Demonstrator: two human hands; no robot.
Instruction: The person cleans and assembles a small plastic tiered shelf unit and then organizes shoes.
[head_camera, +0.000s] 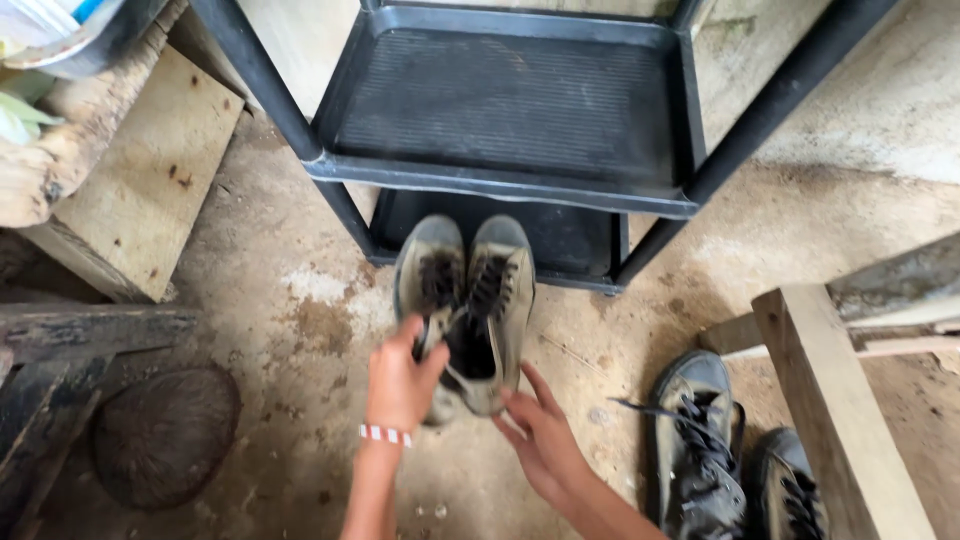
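Rack posts (262, 85) flank open shelf (500, 100); plank (840, 410) crowds right.

A rough storage corner of a home, perhaps a shed or back porch, is suggested. A bare, stained concrete floor (290, 330) is seen underfoot, with dust and patches of wear. A black plastic shoe rack (500, 110) with ribbed shelves is set against a pale, weathered wall (880, 90). Worn lace-up shoes (465, 310) are held before the rack, and a second dark pair (730, 460) is left on the floor. Rough timber planks (840, 410) and a wooden board (140, 190) are stacked around the edges, unfinished and weathered.
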